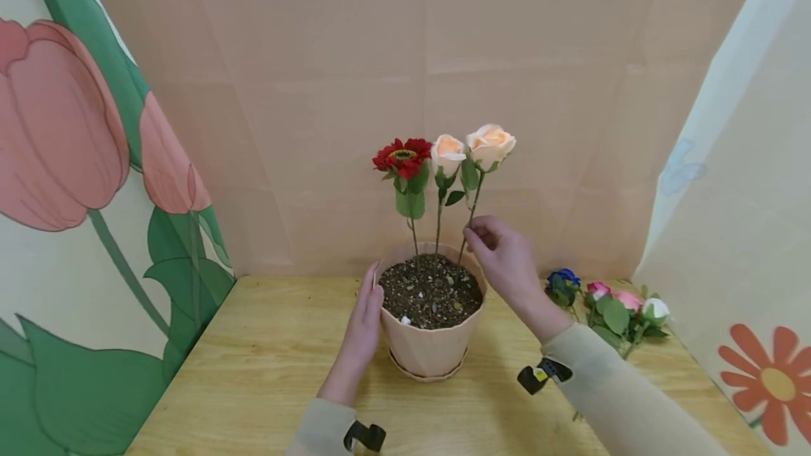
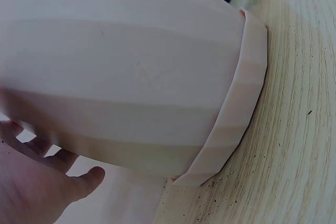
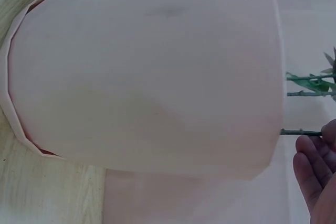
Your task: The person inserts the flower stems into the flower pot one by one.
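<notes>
A pale pink flowerpot (image 1: 431, 347) full of dark soil (image 1: 431, 294) stands on its saucer (image 1: 427, 375). Three artificial flowers rise from the soil: a red daisy-like flower (image 1: 403, 157) at left, a peach rose (image 1: 447, 153) in the middle, and a larger peach rose (image 1: 491, 146) at right. My right hand (image 1: 503, 259) pinches the right rose's stem (image 3: 302, 132) between thumb and fingers, above the rim. Against the pot's left side rests my left hand (image 1: 364, 319), its fingers extended along the wall; the left wrist view shows the fingers (image 2: 39, 145) touching the pot.
Several more flowers lie on the wooden table (image 1: 266, 364) at the right: a blue rose (image 1: 562, 283), pink roses (image 1: 624, 300) and a white rose (image 1: 655, 310). A pink backdrop (image 1: 317, 125) hangs behind. Printed side panels (image 1: 728, 266) flank the table.
</notes>
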`<state>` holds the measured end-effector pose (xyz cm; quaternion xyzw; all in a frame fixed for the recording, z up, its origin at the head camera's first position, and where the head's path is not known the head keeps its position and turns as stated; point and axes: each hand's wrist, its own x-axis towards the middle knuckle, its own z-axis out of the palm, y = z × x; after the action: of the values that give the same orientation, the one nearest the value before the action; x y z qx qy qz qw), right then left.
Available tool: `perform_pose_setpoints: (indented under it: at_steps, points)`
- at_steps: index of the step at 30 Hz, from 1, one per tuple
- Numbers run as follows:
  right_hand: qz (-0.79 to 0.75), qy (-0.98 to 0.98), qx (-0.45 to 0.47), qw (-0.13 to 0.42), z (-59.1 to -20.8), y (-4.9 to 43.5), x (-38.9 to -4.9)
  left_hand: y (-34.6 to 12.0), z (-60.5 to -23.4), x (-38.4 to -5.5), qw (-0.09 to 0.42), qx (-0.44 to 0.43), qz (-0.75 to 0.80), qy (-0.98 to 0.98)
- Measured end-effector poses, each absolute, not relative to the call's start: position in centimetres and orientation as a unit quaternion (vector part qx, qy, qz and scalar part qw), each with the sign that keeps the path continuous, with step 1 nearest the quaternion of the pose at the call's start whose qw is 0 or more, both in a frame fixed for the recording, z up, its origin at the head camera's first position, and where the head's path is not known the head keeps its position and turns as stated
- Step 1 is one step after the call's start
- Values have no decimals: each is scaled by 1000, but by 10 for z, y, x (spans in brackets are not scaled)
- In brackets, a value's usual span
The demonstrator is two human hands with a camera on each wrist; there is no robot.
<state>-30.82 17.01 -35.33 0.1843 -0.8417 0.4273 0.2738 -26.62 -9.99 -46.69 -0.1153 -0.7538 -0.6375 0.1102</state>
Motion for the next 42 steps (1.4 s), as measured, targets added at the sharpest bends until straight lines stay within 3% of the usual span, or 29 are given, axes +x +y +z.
perform_pose_setpoints:
  at_steps: [42]
  points:
    - [381, -850, 176, 319, -392, 155, -315, -97, -465, -265, 112, -114, -635, -755]
